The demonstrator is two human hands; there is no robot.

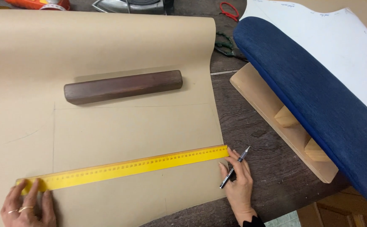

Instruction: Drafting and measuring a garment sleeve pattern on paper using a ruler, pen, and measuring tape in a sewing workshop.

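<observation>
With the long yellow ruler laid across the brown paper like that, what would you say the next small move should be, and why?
Probably bring the pen in the right hand to the long yellow ruler edge and draw along it. The left hand presses the ruler's far end flat on the brown kraft paper, the right fingertips touch the other end, and the dark wooden block weighs the sheet down.

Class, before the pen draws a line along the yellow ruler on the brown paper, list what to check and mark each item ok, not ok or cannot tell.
1. Left hand presses the ruler flat at its left end: ok.
2. Right hand steadies the ruler's right end: ok, fingers touch it.
3. Pen in the right hand: ok; tip points away from the paper, so not ok for drawing.
4. Wooden block weighs the paper down: ok.
5. Ruler lined up with pencil marks: cannot tell.
6. Paper's right edge lies on the table: ok.
</observation>
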